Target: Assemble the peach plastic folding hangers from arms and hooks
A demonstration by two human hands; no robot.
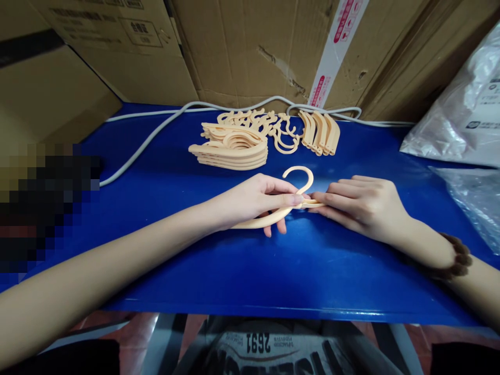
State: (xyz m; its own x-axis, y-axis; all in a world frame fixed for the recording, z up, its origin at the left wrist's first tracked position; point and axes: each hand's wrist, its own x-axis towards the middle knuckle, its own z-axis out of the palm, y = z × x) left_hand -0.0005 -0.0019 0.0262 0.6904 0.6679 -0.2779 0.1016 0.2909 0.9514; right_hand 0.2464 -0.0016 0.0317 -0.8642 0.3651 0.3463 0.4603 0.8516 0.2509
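Just above the blue table, both hands are on one cream plastic hanger [262, 222]. My left hand [258, 200] is closed around its middle, the thumb pressing just below the curved hook, which points up. To the right, my right hand [357, 204] pinches the hanger's other arm; the fingers cover most of that piece. Behind the hands sits a stack of cream hanger arms [230, 156]. A heap of loose hooks [287, 140] lies beside it, and a row of short curved cream pieces [320, 133] is to the right.
A white cable [152, 138] winds along the back of the blue table [332, 276]. Cardboard boxes [250, 52] wall off the rear and left. White plastic bags [461, 114] stand at the right, with a clear bag [472, 198] in front. The table edge faces me.
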